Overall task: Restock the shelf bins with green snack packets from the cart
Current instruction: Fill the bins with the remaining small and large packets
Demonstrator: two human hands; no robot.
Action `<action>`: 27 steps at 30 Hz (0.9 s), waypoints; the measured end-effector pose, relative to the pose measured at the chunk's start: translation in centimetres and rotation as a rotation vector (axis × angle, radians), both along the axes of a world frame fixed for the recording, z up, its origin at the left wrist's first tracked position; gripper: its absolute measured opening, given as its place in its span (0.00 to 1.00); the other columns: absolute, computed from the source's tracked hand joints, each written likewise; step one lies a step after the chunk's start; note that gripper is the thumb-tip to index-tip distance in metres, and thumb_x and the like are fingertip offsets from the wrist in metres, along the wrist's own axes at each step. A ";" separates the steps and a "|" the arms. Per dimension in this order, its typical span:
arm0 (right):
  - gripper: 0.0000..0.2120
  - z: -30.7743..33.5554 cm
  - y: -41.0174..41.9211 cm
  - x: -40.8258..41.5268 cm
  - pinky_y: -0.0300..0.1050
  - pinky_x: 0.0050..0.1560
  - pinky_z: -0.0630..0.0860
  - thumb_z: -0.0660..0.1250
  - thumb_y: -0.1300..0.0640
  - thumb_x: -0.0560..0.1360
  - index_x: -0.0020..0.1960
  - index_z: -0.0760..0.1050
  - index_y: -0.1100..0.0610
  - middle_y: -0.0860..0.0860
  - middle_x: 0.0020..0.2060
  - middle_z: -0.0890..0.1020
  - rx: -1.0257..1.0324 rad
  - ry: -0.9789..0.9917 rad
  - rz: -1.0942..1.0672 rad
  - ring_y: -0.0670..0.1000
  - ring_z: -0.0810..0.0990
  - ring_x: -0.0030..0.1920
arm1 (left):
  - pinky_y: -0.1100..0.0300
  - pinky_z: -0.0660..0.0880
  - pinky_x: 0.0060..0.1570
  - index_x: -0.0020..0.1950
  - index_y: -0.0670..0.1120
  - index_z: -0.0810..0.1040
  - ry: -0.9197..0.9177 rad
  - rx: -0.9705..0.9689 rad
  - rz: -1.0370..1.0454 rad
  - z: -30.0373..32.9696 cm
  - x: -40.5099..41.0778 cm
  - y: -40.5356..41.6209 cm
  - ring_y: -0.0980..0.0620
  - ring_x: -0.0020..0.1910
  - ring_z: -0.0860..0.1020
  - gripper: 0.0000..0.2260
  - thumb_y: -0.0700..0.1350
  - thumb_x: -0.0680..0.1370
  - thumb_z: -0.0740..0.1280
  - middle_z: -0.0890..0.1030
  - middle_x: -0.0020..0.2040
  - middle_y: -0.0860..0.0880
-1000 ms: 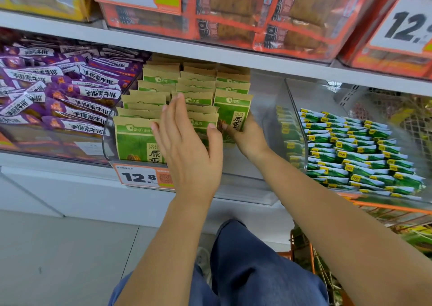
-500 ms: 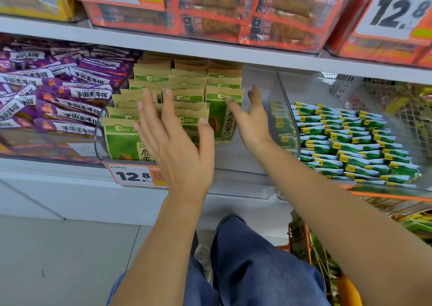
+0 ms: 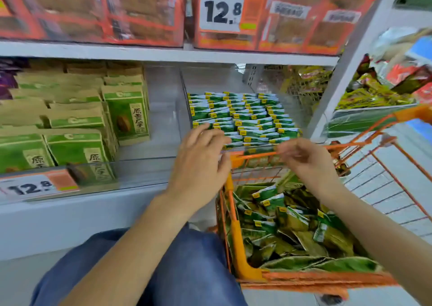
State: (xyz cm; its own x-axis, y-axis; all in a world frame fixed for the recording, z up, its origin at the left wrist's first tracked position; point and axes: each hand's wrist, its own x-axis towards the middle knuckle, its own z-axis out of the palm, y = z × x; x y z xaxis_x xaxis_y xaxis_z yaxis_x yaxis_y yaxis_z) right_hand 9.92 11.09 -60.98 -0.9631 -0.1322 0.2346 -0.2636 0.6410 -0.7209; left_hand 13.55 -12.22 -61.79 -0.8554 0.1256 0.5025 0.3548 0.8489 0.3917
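The orange cart (image 3: 236, 240) still held a deep heap of green snack packets (image 3: 287, 231), so much remained, though the clear shelf bin (image 3: 184, 100) already carried neat rows (image 3: 245, 118). The left hand (image 3: 201, 163) and right hand (image 3: 308, 160) hovered between, fingers loosely curled, holding nothing.

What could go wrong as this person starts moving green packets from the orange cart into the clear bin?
The small green packets stand in tight rows, so a careless push might topple them. The left hand is already close to the front row. The cart packets lie in a loose jumble, so a grab could spill some over the orange cart rim.
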 end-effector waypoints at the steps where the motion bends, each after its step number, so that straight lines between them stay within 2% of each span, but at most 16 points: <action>1: 0.12 -0.5 2.1 -0.1 0.34 0.47 0.76 0.69 0.67 0.73 0.44 0.79 0.50 0.43 0.41 0.82 0.064 -0.089 -0.035 0.38 0.80 0.42 | 0.56 0.55 0.70 0.63 0.47 0.77 -0.068 -0.006 -0.054 0.2 0.0 1.8 0.49 0.70 0.64 0.14 0.48 0.80 0.60 0.76 0.64 0.50; 3: 0.07 -1.5 5.3 -0.7 0.44 0.51 0.77 0.72 0.62 0.72 0.48 0.80 0.52 0.48 0.43 0.83 0.271 -0.300 -0.058 0.47 0.82 0.47 | 0.56 0.56 0.71 0.66 0.49 0.74 -0.195 -0.070 -0.160 -0.1 -0.1 5.2 0.51 0.70 0.62 0.15 0.50 0.82 0.57 0.74 0.66 0.52; 5: 0.13 -2.0 6.9 -1.1 0.47 0.55 0.76 0.72 0.58 0.72 0.56 0.79 0.56 0.53 0.49 0.83 0.493 -0.506 0.024 0.53 0.80 0.53 | 0.54 0.62 0.68 0.68 0.48 0.73 -0.356 -0.162 -0.239 -1.1 -0.5 8.1 0.51 0.69 0.64 0.17 0.51 0.82 0.55 0.73 0.66 0.52; 7: 0.18 -2.8 7.0 -0.9 0.44 0.55 0.72 0.69 0.57 0.74 0.62 0.75 0.63 0.58 0.58 0.80 0.687 -0.647 0.185 0.56 0.77 0.58 | 0.51 0.71 0.61 0.66 0.49 0.74 -0.519 -0.196 -0.282 -2.5 -0.8 9.9 0.48 0.65 0.68 0.15 0.51 0.82 0.56 0.76 0.62 0.50; 9: 0.23 -4.4 6.6 -0.8 0.46 0.61 0.72 0.67 0.55 0.76 0.69 0.70 0.62 0.56 0.65 0.75 0.828 -0.721 0.301 0.56 0.74 0.64 | 0.51 0.74 0.48 0.60 0.48 0.76 -0.588 -0.310 -0.299 -3.8 -0.9 10.8 0.47 0.58 0.72 0.13 0.49 0.82 0.56 0.77 0.56 0.48; 11: 0.24 -6.2 6.3 -1.0 0.51 0.59 0.75 0.65 0.53 0.77 0.70 0.68 0.60 0.56 0.65 0.75 0.911 -0.753 0.367 0.57 0.75 0.62 | 0.55 0.68 0.39 0.56 0.47 0.77 -0.582 -0.400 -0.309 -4.7 -0.9 11.0 0.47 0.52 0.73 0.12 0.49 0.82 0.56 0.77 0.50 0.47; 12: 0.22 -7.0 6.2 -1.0 0.49 0.52 0.77 0.65 0.53 0.77 0.69 0.69 0.59 0.56 0.63 0.76 0.935 -0.745 0.385 0.56 0.77 0.57 | 0.57 0.67 0.38 0.55 0.47 0.77 -0.574 -0.402 -0.312 -4.8 -0.9 11.0 0.47 0.50 0.74 0.12 0.49 0.83 0.56 0.77 0.49 0.47; 14: 0.18 -7.5 6.0 -0.8 0.42 0.38 0.74 0.63 0.54 0.78 0.66 0.69 0.59 0.56 0.58 0.78 0.989 -0.702 0.399 0.54 0.76 0.49 | 0.57 0.67 0.37 0.57 0.48 0.78 -0.557 -0.390 -0.309 -4.8 -1.0 11.0 0.48 0.48 0.75 0.12 0.49 0.83 0.57 0.78 0.50 0.48; 15: 0.17 -7.6 6.0 -0.7 0.42 0.36 0.73 0.63 0.54 0.78 0.65 0.70 0.59 0.57 0.56 0.79 1.014 -0.670 0.405 0.54 0.77 0.48 | 0.56 0.69 0.38 0.57 0.48 0.78 -0.559 -0.379 -0.304 -4.8 -1.0 11.0 0.49 0.48 0.76 0.12 0.50 0.83 0.57 0.79 0.50 0.48; 18: 0.16 -8.1 5.9 -0.6 0.51 0.49 0.79 0.65 0.50 0.77 0.58 0.76 0.61 0.55 0.53 0.81 1.056 -0.568 0.456 0.57 0.79 0.51 | 0.53 0.77 0.42 0.58 0.48 0.78 -0.582 -0.313 -0.282 -4.9 -1.1 10.9 0.50 0.46 0.77 0.12 0.50 0.82 0.57 0.80 0.51 0.49; 20: 0.12 -7.5 5.9 -0.7 0.50 0.49 0.79 0.65 0.49 0.77 0.52 0.79 0.57 0.53 0.49 0.82 0.978 -0.506 0.425 0.56 0.80 0.50 | 0.51 0.79 0.44 0.61 0.50 0.77 -0.585 -0.249 -0.268 -4.9 -1.1 10.8 0.51 0.46 0.79 0.13 0.50 0.82 0.58 0.80 0.52 0.51; 22: 0.09 -6.5 6.2 -1.1 0.50 0.46 0.78 0.65 0.49 0.77 0.45 0.78 0.54 0.53 0.44 0.83 0.795 -0.424 0.321 0.54 0.80 0.45 | 0.55 0.77 0.54 0.67 0.51 0.73 -0.588 -0.177 -0.279 -4.6 -1.1 10.8 0.51 0.56 0.77 0.16 0.51 0.81 0.59 0.77 0.62 0.52; 24: 0.11 -4.9 6.5 -1.3 0.50 0.42 0.76 0.66 0.50 0.77 0.42 0.78 0.57 0.53 0.37 0.81 0.523 -0.376 0.183 0.53 0.79 0.39 | 0.58 0.68 0.62 0.74 0.53 0.63 -0.566 -0.150 -0.310 -4.2 -1.0 10.9 0.53 0.68 0.68 0.23 0.55 0.80 0.61 0.68 0.71 0.54; 27: 0.11 -2.4 6.5 -0.9 0.47 0.38 0.80 0.68 0.55 0.77 0.41 0.75 0.62 0.54 0.30 0.77 -0.042 -0.509 0.039 0.50 0.79 0.30 | 0.57 0.61 0.68 0.77 0.54 0.54 -0.442 -0.223 -0.323 -3.4 -0.2 11.1 0.53 0.72 0.60 0.35 0.64 0.75 0.63 0.60 0.75 0.55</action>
